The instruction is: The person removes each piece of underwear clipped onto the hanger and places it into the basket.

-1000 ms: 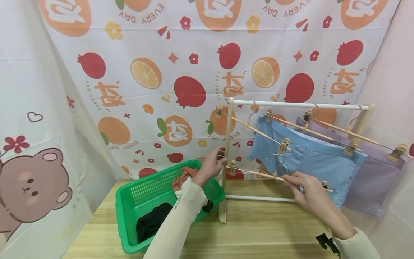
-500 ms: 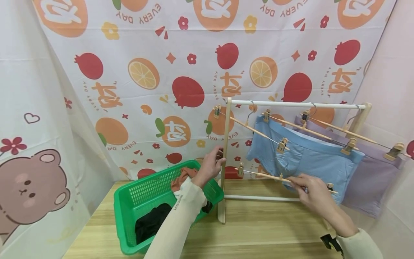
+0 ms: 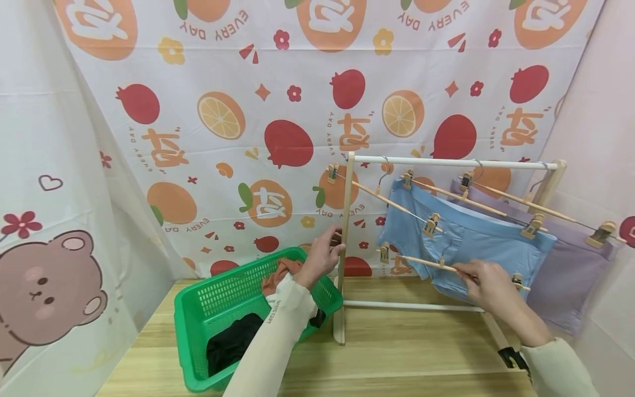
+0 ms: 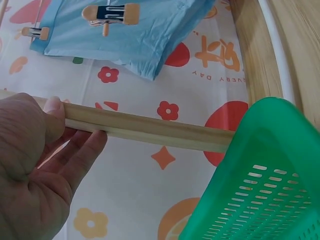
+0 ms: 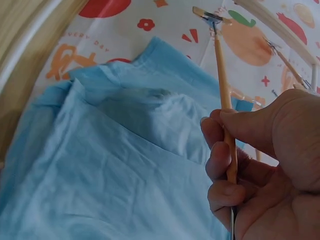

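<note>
My right hand (image 3: pixel 488 281) holds a wooden clip hanger (image 3: pixel 424 263) by its bar, low in front of the blue boxer shorts (image 3: pixel 506 242). No garment hangs from this hanger. In the right wrist view, thumb and curled fingers go round the hanger's bar (image 5: pixel 223 82), and the blue boxer shorts (image 5: pixel 115 170) lie behind it. My left hand (image 3: pixel 321 260) is at the left upright of a small drying rack (image 3: pixel 348 212). The left wrist view has the thumb on one side of that wooden upright (image 4: pixel 150 127) and fingers on the other.
A green basket (image 3: pixel 190 342) stands left of the rack, holding black cloth (image 3: pixel 233 342) and rust-coloured cloth (image 3: pixel 280 275). From the rack's white top rail (image 3: pixel 446 162) hang a bare clip hanger (image 3: pixel 382 197), the blue shorts and a light purple garment (image 3: pixel 570 275).
The right hand has moved to the right with the hanger, taking its left clip away from the rack's upright. My left hand has stayed at the upright.
</note>
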A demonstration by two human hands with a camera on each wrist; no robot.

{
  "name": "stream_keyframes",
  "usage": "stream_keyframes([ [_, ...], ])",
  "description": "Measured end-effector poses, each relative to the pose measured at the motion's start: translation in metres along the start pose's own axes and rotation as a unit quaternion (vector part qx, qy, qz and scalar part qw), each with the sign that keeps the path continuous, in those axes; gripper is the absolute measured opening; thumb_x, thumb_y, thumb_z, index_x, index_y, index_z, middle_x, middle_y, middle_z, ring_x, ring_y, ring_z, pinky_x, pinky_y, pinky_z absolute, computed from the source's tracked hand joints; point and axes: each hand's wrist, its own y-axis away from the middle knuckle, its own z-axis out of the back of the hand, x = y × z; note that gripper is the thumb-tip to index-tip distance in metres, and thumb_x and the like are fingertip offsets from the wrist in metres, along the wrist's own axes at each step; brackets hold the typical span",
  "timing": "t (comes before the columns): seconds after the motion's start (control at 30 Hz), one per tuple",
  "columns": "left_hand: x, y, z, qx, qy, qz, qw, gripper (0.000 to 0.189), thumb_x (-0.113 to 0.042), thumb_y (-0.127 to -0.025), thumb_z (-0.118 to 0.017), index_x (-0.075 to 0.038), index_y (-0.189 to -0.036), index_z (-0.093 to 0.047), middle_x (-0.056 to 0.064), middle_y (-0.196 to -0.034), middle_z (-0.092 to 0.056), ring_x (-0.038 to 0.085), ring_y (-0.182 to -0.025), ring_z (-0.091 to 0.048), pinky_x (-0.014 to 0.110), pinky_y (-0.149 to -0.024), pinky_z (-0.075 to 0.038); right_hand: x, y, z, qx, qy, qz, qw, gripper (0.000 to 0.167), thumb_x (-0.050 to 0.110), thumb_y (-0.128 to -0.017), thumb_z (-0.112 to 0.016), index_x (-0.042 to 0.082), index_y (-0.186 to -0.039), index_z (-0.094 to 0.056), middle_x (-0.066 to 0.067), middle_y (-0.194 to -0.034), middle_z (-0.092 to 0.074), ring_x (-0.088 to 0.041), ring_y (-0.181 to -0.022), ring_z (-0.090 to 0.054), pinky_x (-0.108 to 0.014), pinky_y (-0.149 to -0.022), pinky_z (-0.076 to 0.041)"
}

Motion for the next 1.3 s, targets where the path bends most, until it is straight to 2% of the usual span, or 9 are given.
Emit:
stream_keyframes([
  [0.13,0.0,0.0,0.001,-0.001,0.001,0.004,1.0,0.033,-0.015,-0.105,-0.055,-0.006,-0.137,-0.052,0.016,-0.123,-0.068,0.032,-0.117,-0.068,0.047,-0.098,-0.057,0.002,-0.013,0.009,0.004,0.013,-0.008,0.9999,0.02,-0.003,-0.089,-0.07,-0.001,-0.107,-0.078,0.0,-0.067,-0.064,-0.002,-0.05,-0.033,-0.022,-0.045,-0.028],
  [0.3,-0.002,0.001,0.001,-0.005,0.003,0.009,0.9999,0.031,-0.015,-0.104,-0.056,-0.011,-0.135,-0.054,0.015,-0.121,-0.069,0.032,-0.115,-0.068,0.046,-0.098,-0.057,0.006,-0.032,0.025,0.013,0.025,-0.015,0.9995,0.023,-0.003,-0.089,-0.067,-0.005,-0.11,-0.076,-0.013,-0.078,-0.072,-0.009,-0.052,-0.04,-0.024,-0.047,-0.03],
  [0.53,-0.001,0.003,-0.002,-0.009,0.003,0.014,0.9999,0.03,-0.014,-0.104,-0.055,-0.011,-0.134,-0.054,0.015,-0.119,-0.069,0.03,-0.115,-0.068,0.046,-0.098,-0.057,0.012,-0.064,0.049,-0.015,0.052,0.003,0.9985,0.024,-0.003,-0.088,-0.064,-0.006,-0.109,-0.075,-0.015,-0.074,-0.07,-0.012,-0.051,-0.039,-0.025,-0.046,-0.029],
  [0.67,-0.004,0.001,-0.001,-0.009,0.002,0.028,0.9996,0.031,-0.016,-0.105,-0.055,-0.012,-0.136,-0.053,0.015,-0.121,-0.068,0.031,-0.116,-0.067,0.046,-0.099,-0.056,0.02,-0.085,0.063,-0.03,0.063,-0.004,0.9976,0.024,-0.002,-0.091,-0.063,-0.006,-0.111,-0.075,-0.022,-0.083,-0.072,-0.016,-0.052,-0.041,-0.028,-0.047,-0.029],
  [0.83,-0.004,0.001,-0.002,-0.008,-0.003,0.026,0.9996,0.031,-0.015,-0.105,-0.054,-0.012,-0.136,-0.053,0.015,-0.121,-0.068,0.03,-0.115,-0.068,0.045,-0.099,-0.057,0.028,-0.106,0.074,-0.036,0.078,-0.009,0.9963,0.025,-0.002,-0.09,-0.061,-0.004,-0.109,-0.076,-0.02,-0.075,-0.068,-0.021,-0.054,-0.044,-0.032,-0.05,-0.029],
  [0.9,-0.003,0.002,-0.002,-0.009,-0.006,0.02,0.9997,0.031,-0.015,-0.105,-0.054,-0.011,-0.136,-0.054,0.015,-0.12,-0.069,0.031,-0.115,-0.068,0.045,-0.098,-0.057,0.031,-0.113,0.076,-0.025,0.079,-0.018,0.9964,0.025,-0.002,-0.089,-0.061,-0.003,-0.109,-0.076,-0.019,-0.075,-0.068,-0.023,-0.057,-0.046,-0.032,-0.05,-0.03],
  [1.07,-0.002,0.004,-0.003,-0.008,-0.005,0.021,0.9997,0.03,-0.015,-0.105,-0.055,-0.012,-0.135,-0.054,0.015,-0.12,-0.07,0.03,-0.114,-0.069,0.045,-0.097,-0.057,0.037,-0.126,0.079,0.008,0.072,-0.047,0.9962,0.027,0.0,-0.091,-0.062,-0.005,-0.115,-0.074,-0.025,-0.089,-0.072,-0.028,-0.064,-0.051,-0.033,-0.048,-0.034],
  [1.2,-0.002,0.003,-0.002,-0.012,-0.003,0.022,0.9997,0.031,-0.016,-0.105,-0.056,-0.012,-0.135,-0.054,0.015,-0.119,-0.07,0.029,-0.113,-0.069,0.045,-0.097,-0.057,0.039,-0.133,0.073,0.009,0.068,-0.054,0.9962,0.027,0.0,-0.092,-0.061,-0.006,-0.116,-0.073,-0.027,-0.098,-0.073,-0.03,-0.069,-0.053,-0.033,-0.05,-0.035],
  [1.3,-0.002,0.002,-0.001,-0.014,-0.004,0.02,0.9997,0.031,-0.016,-0.105,-0.055,-0.011,-0.135,-0.054,0.015,-0.119,-0.07,0.029,-0.113,-0.07,0.045,-0.097,-0.057,0.039,-0.133,0.065,0.017,0.063,-0.058,0.9962,0.027,0.0,-0.093,-0.059,-0.005,-0.116,-0.073,-0.026,-0.098,-0.074,-0.028,-0.066,-0.051,-0.033,-0.053,-0.033],
])
